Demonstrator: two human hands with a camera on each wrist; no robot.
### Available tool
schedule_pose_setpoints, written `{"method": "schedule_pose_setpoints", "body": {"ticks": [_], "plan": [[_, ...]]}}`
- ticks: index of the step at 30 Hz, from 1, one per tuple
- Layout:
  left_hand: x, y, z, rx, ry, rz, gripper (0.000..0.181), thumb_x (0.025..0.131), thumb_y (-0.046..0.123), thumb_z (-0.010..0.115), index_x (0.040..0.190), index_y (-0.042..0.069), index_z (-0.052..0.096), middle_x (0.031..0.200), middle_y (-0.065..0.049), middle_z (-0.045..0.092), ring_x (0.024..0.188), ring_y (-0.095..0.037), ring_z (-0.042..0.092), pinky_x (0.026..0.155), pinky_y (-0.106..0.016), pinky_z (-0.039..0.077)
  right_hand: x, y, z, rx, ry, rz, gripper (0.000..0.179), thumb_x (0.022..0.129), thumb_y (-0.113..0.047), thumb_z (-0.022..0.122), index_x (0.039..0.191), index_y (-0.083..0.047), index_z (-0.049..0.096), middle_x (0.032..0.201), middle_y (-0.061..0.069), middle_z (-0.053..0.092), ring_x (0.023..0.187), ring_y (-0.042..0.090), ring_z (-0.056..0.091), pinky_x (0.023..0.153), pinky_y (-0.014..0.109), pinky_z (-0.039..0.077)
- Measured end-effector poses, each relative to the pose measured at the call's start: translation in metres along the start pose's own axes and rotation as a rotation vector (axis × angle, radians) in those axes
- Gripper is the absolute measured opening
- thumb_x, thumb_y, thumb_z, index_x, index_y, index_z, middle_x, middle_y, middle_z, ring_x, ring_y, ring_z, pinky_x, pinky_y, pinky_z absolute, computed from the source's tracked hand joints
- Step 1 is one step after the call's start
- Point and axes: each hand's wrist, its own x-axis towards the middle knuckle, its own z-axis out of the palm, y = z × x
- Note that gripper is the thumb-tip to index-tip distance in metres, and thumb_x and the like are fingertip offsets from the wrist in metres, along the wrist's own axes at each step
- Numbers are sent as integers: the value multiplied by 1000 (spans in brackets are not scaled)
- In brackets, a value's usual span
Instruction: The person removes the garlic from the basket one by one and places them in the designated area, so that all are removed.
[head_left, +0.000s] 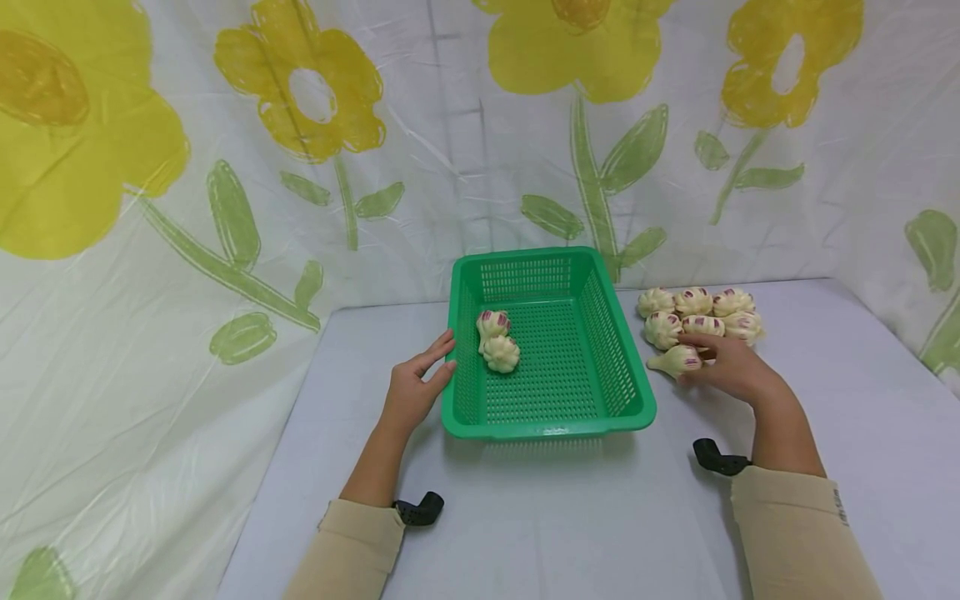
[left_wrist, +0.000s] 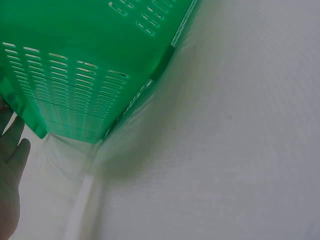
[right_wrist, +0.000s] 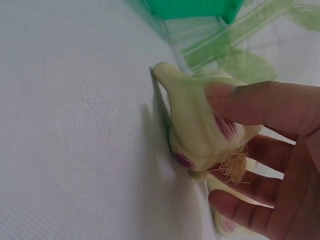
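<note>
A green plastic basket [head_left: 551, 429] stands mid-table with two garlic bulbs [head_left: 501, 354] lying against each other near its left wall. Beside that wall is my left hand [head_left: 412, 383], its fairly straight fingers touching the rim. My right hand [head_left: 733, 367] holds a garlic bulb [right_wrist: 192, 117] at the near side of a group. In the right wrist view the thumb presses on top of this bulb and the other fingers reach round behind it. Its stem points away from the palm, and its root tuft [right_wrist: 234, 167] shows beside the fingers.
Several more garlic bulbs [head_left: 693, 300] lie in close rows right of the basket, partly behind my right hand. A white cloth [head_left: 517, 517] covers the table. Behind it hangs a sheet [head_left: 420, 250] printed with yellow flowers.
</note>
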Motion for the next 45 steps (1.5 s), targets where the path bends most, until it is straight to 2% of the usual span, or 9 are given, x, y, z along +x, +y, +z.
{"method": "schedule_pose_setpoints", "body": {"ticks": [13,23,29,33,38,45], "plan": [[-2,-1,-2,8,25,1,38,97,9,63,131,-7,59,143,-14,53,134,-25,50,111,-42,39,3,-4,-3,-29,-4,-39,78,83,-33,78,148,-8,44,137,30,50,122,48,48,89,60,49],[-4,-3,-2,-14,26,-31,40,97,12,62,132,-6,58,145,-9,52,136,-24,48,114,-41,37,1,-9,-6,-50,-25,-36,80,83,-35,78,149,-8,42,140,32,48,127,52,44,92,65,47],[-3,-3,-3,-8,26,-33,40,98,14,62,133,-4,58,145,-8,52,136,-23,48,114,-41,37,-6,-27,-14,-107,-33,-8,81,84,-40,75,150,-10,39,144,35,41,129,55,40,91,71,43],[-3,-4,-3,-11,23,-33,40,98,14,62,133,-4,58,145,-8,52,136,-22,48,113,-40,38,-13,-39,-19,-138,-28,-41,84,84,-42,76,150,-8,38,142,35,42,127,56,41,89,71,43],[-2,-1,-1,0,5,-28,39,98,14,61,133,-3,58,145,-9,52,136,-23,48,113,-40,38,-22,-49,-23,-150,-35,-86,82,85,-37,75,152,-9,37,143,31,46,128,52,44,91,69,44],[0,2,0,24,-4,-40,39,98,14,62,133,-2,59,145,-8,53,136,-19,48,113,-39,39,-23,-76,-42,-212,-71,-154,77,88,-35,73,150,-6,39,144,27,47,129,49,45,90,64,48]]}}
